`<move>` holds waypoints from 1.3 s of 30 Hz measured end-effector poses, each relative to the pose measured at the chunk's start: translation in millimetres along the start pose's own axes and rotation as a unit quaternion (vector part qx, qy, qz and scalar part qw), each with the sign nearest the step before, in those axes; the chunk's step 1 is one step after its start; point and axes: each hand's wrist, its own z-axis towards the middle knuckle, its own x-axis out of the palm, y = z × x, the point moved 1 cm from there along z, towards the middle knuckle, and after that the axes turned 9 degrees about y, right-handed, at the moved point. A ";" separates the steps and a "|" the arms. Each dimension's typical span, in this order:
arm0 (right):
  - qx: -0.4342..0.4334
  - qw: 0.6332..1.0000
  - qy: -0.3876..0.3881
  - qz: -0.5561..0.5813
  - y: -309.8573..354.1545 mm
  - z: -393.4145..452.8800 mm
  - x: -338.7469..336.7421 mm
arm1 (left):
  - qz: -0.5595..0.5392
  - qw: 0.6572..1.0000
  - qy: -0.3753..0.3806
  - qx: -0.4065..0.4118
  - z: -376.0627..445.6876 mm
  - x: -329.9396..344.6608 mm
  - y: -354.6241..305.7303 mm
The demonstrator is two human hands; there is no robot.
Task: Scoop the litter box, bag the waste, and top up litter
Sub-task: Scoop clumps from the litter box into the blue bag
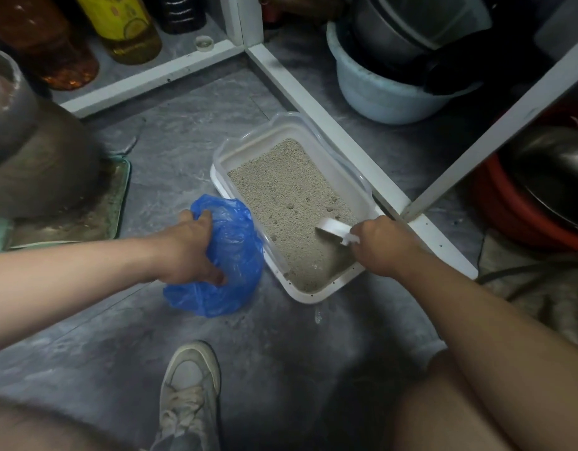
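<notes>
While the right hand [380,247] curls round one white scoop [335,231], hiding its handle, the scoop's head rests in the litter [287,203] of the one litter box [317,292] at frame centre. Just left, the left hand [191,250] grips one blue bag [235,255] (contents unseen). One shoe [190,385] shows at bottom centre, partly cut off.

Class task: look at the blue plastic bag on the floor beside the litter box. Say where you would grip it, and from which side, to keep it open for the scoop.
Grip the blue bag at its gathered rim, from above on the side away from the litter box. The left hand holds it there now, leaving the box side clear.
</notes>
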 end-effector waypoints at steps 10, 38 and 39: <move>0.021 0.995 -0.006 0.100 1.3 4.0 -12.7 | 0.003 1.000 0.005 -0.011 1.3 0.6 0.5; 0.174 0.767 0.239 0.569 39.2 -31.7 28.1 | -0.044 0.998 -0.033 -0.003 12.7 5.1 8.8; 0.174 0.779 0.240 0.553 36.0 -29.7 30.8 | -0.057 0.998 -0.036 -0.006 19.7 6.6 12.6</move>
